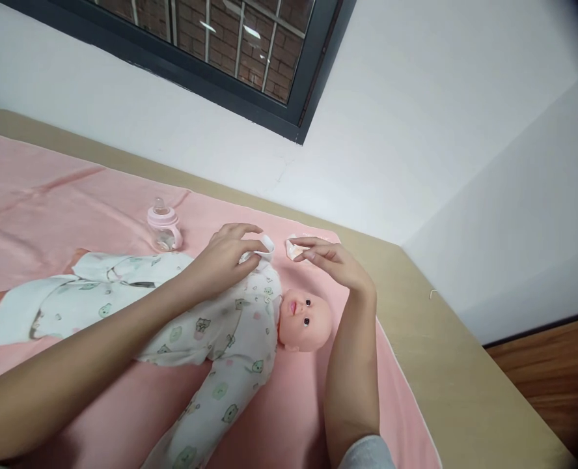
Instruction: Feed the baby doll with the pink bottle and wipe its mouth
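Observation:
A baby doll (pixel 306 319) in white pyjamas (pixel 235 312) with a green and brown animal print lies on its back, its head to the right. Over its chest, my left hand (pixel 235 251) curls its thumb and fingers round a white band (pixel 268 246) that looks like the cuff of the doll's far sleeve. My right hand (pixel 335 260) is above the doll's head. Its fingertips are closed on a small, white, crinkled piece (pixel 293 249), partly see-through; its kind is unclear. A narrow gap separates the two hands.
A pink baby bottle (pixel 165 228) with handles stands beyond the doll's legs. The pink blanket (pixel 279 417) covers much of the wooden table (pixel 445 378). A white wall (pixel 391 117) and a dark-framed window (pixel 289 120) rise behind. A small pale curved bit (pixel 432 294) lies near the table's right edge.

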`<state>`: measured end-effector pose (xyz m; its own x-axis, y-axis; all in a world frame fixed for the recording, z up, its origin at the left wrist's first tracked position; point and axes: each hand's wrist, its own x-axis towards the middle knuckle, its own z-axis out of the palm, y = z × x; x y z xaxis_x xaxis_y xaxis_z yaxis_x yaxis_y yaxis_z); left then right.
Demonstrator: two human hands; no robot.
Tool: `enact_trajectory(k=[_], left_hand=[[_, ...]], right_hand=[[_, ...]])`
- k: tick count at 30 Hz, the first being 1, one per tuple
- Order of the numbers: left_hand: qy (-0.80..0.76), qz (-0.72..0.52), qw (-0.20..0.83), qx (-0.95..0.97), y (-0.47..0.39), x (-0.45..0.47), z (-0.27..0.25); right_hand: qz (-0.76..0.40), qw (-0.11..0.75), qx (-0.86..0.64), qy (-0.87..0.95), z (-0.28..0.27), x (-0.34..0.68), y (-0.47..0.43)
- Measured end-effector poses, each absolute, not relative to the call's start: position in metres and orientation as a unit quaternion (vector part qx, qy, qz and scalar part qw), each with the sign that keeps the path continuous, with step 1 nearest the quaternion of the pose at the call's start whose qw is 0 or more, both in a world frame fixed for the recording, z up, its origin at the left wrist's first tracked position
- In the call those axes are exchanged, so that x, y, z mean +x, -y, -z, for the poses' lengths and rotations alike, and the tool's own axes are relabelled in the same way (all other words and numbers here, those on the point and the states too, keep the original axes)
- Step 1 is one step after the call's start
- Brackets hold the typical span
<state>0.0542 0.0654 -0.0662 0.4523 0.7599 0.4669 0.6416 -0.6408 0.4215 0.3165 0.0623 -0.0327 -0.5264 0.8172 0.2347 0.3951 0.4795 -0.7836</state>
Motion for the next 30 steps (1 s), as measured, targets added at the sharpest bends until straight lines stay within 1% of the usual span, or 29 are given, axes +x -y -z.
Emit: enact_trajectory(k=[3, 11, 16, 20, 22, 25, 27, 30], left_hand=[[-0.413, -0.307, 0.098, 0.852, -0.066, 0.051, 0.066], [-0.393, -0.301, 0.108, 0.862, -0.067, 0.05, 0.064], [-0.385, -0.306, 0.133, 0.86, -0.07, 0.05, 0.067], [-0.421, -0.323, 0.135, 0.837, -0.072, 0.041, 0.06], [-0.434, -0.331, 0.126, 0.829, -0.074, 0.031, 0.052], [-0.447, -0.364, 0.103, 0.811, -0.078, 0.011, 0.036], [-0.466, -0.384, 0.101, 0.791, -0.079, -0.003, 0.027], [-0.484, -0.429, 0.109, 0.755, -0.08, -0.021, 0.02]], right_hand=[[-0.285, 0.277, -0.378, 0.836, 0.022, 0.288, -0.044], [-0.179, 0.268, -0.413, 0.851, 0.027, 0.264, -0.035], [-0.166, 0.274, -0.402, 0.858, 0.025, 0.266, -0.036], [-0.182, 0.284, -0.439, 0.833, 0.027, 0.28, -0.044], [-0.188, 0.311, -0.462, 0.809, 0.03, 0.293, -0.053], [-0.186, 0.384, -0.512, 0.746, 0.043, 0.317, -0.075], [-0.189, 0.444, -0.536, 0.693, 0.057, 0.332, -0.093], [-0.218, 0.558, -0.512, 0.616, 0.087, 0.349, -0.12]])
